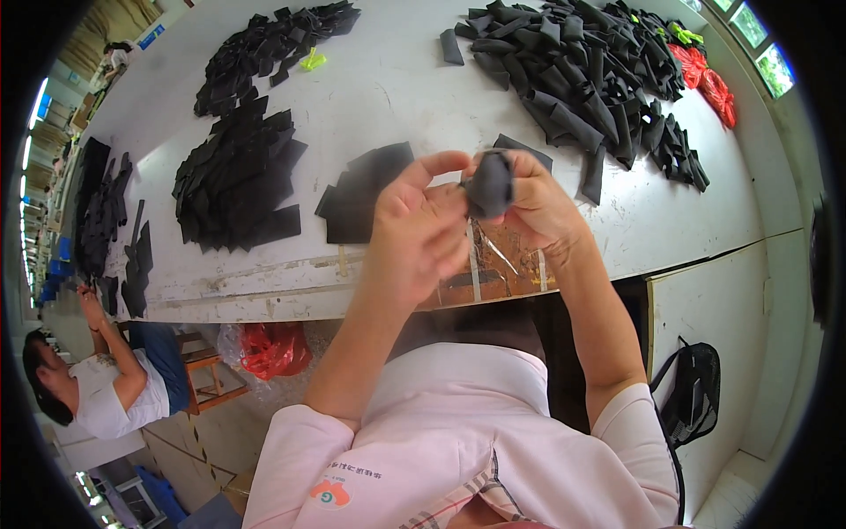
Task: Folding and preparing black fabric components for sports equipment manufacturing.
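Note:
A small black fabric piece [491,187], rounded at its near end, is held up above the table edge. My right hand [545,201] pinches it from the right, thumb and fingers closed on it. On its other side, my left hand [421,225] has curled fingers meeting the piece's left edge; its lower fingers are blurred by motion. Flat black pieces [363,196] lie on the table behind my left hand. Another dark flat piece [529,152] shows partly behind my right hand.
A large heap of black tube-like pieces [564,79] covers the back right, with red plastic bags [705,84] beyond. Stacks of flat black pieces [233,181] lie left. The white table's worn front edge [238,304] runs before me. A co-worker [115,388] sits at the left.

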`<state>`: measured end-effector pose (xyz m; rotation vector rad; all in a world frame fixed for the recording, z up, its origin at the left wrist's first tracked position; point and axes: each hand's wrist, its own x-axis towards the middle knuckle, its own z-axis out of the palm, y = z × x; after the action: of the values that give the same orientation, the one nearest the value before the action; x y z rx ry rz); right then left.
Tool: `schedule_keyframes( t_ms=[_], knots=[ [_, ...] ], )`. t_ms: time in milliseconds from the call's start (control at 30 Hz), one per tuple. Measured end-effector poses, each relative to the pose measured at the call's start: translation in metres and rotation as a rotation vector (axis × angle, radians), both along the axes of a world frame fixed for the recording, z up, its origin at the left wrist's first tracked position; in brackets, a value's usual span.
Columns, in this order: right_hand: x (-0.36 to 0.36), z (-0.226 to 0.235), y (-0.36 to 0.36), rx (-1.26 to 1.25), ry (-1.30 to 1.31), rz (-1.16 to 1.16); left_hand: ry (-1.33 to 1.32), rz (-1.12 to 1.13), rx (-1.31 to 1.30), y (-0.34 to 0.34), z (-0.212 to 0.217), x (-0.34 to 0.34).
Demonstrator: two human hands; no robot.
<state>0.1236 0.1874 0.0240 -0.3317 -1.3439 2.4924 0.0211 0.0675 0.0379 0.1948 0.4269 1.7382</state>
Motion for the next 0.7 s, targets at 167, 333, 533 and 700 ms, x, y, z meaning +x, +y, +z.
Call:
schedule_keyframes(
  t_ms=[167,333,533,700],
  knots=[
    [-0.006,-0.022,-0.001,0.339,-0.098,0.006,0.443,0.096,-0.129,-0.006,-0.018,-0.001],
    [-0.005,-0.027,-0.015,0.109,-0.109,-0.091,-0.246,-0.114,-0.010,-0.003,-0.046,-0.020],
    [-0.012,0.006,-0.006,0.401,-0.208,-0.052,-0.617,-0.159,0.192,0.001,-0.032,-0.019],
    [-0.004,-0.034,-0.013,0.013,-0.110,-0.041,-0.003,-0.201,0.051,-0.004,-0.048,-0.014]
  ],
)
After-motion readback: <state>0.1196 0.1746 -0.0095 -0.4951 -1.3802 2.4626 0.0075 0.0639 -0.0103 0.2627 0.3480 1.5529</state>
